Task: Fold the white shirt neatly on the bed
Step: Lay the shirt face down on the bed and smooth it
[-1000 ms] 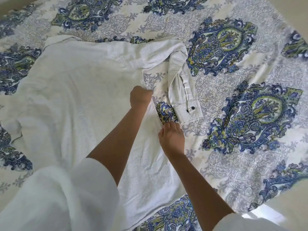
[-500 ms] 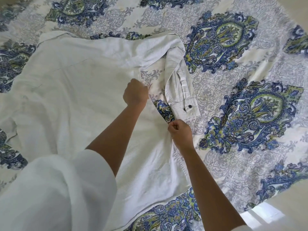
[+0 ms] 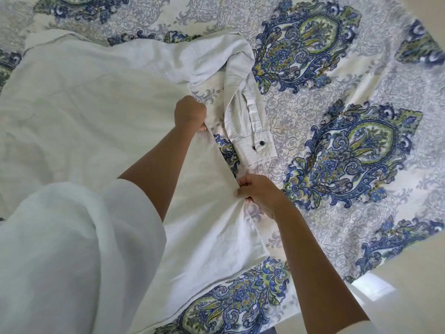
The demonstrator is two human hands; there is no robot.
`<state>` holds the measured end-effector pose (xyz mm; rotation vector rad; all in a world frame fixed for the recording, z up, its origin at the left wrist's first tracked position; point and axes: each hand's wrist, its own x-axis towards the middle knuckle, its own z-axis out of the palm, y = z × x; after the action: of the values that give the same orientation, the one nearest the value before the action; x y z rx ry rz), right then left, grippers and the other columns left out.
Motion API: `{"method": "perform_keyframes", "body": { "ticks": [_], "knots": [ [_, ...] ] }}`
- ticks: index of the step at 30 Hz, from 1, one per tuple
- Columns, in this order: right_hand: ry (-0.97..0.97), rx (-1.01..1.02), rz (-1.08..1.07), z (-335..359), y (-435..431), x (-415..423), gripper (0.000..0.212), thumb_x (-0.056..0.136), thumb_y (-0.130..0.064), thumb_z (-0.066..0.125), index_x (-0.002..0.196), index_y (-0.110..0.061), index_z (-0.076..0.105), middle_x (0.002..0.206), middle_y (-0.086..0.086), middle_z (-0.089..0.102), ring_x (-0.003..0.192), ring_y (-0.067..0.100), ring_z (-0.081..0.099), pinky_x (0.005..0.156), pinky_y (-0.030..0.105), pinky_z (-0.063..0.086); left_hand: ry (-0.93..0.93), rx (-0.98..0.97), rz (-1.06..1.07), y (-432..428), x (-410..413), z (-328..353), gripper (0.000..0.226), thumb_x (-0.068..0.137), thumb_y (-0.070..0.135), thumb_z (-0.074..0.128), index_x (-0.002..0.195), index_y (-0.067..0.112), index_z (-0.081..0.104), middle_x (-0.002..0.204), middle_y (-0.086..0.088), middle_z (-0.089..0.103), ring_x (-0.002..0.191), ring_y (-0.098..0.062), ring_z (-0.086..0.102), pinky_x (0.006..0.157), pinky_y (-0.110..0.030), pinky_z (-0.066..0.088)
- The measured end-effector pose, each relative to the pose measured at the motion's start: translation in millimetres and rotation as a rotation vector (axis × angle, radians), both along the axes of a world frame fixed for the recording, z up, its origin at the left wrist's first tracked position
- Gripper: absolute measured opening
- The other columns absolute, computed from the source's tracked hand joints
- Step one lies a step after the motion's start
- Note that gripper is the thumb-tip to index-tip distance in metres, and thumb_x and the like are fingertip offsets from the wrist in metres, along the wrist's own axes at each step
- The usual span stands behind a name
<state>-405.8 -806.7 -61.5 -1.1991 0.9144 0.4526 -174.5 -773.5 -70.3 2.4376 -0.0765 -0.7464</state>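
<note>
Compared with a second ago, the right hand [image 3: 258, 195] is no longer lying with straight fingers on the cloth. Its fingers and thumb are now curling in and pinching the side edge of the white long-sleeved cotton shirt [image 3: 96, 121], as they were half a second ago, and wrinkles are fanning out from the pinch. The left hand [image 3: 190, 114] is staying a closed fist, gripping the same side edge farther up, close under the armpit, much as in both earlier frames.

The shirt is lying spread out on the blue, green and grey paisley bedspread [image 3: 349, 153], taking up the left and middle of the view and running out of frame at the left. Its side edge is stretching in a nearly straight line between the two hands. The shirt's long sleeve [image 3: 240, 97] is bending down from the shoulder and lying alongside that edge, with a narrow strip of bedspread showing between them. The buttoned cuff [image 3: 252, 148], with two dark buttons, is lying just above the right hand, apart from it. The hem is running across the near side, with patterned cover showing below it.

To the right of the sleeve, a wide stretch of bedspread is lying bare of clothing. The bedspread's edge is cutting across the lower right corner, with a pale floor [image 3: 414, 297] beyond. The person's own white sleeve [image 3: 72, 249] is filling the lower left.
</note>
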Motion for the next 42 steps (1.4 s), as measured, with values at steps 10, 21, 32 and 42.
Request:
{"method": "perform_keyframes", "body": {
  "ticks": [10, 21, 32, 42],
  "knots": [
    [0.190, -0.171, 0.193, 12, -2, -43, 0.007, 0.082, 0.002, 0.064, 0.087, -0.003, 0.063, 0.067, 0.002, 0.054, 0.059, 0.011, 0.048, 0.053, 0.015, 0.041, 0.249, -0.395, 0.130, 38, -19, -8, 0.035, 0.088, -0.014, 0.033, 0.115, 0.001, 0.050, 0.087, -0.017, 0.060, 0.070, -0.019, 0.062, 0.061, -0.021, 0.055],
    [0.339, -0.398, 0.530, 15, 16, -75, 0.025, 0.077, 0.006, 0.058, 0.093, -0.008, 0.070, 0.077, 0.008, 0.060, 0.086, 0.025, 0.058, 0.071, 0.029, 0.047, 0.143, -0.131, -0.466, 84, -103, 8, 0.064, 0.091, -0.006, 0.033, 0.148, 0.023, 0.025, 0.149, -0.004, 0.035, 0.083, -0.009, 0.063, 0.057, -0.011, 0.042],
    [0.377, -0.928, 0.339, 23, 64, -92, 0.030, 0.085, -0.016, 0.053, 0.114, -0.009, 0.053, 0.119, 0.010, 0.054, 0.116, 0.028, 0.045, 0.096, 0.041, 0.034, 0.082, -0.145, -0.552, 117, -141, 23, 0.047, 0.094, 0.004, 0.039, 0.138, 0.019, 0.044, 0.142, -0.007, 0.047, 0.119, -0.028, 0.054, 0.083, -0.029, 0.047],
    [0.013, -0.509, 0.078, 48, 122, -65, 0.022, 0.090, -0.003, 0.046, 0.086, -0.019, 0.060, 0.079, 0.002, 0.064, 0.064, 0.012, 0.063, 0.064, 0.018, 0.049, -0.031, -0.213, -0.282, 219, -162, 48, 0.026, 0.095, 0.013, 0.047, 0.112, 0.006, 0.065, 0.119, -0.007, 0.065, 0.113, -0.021, 0.058, 0.097, -0.027, 0.040]
  ]
}}
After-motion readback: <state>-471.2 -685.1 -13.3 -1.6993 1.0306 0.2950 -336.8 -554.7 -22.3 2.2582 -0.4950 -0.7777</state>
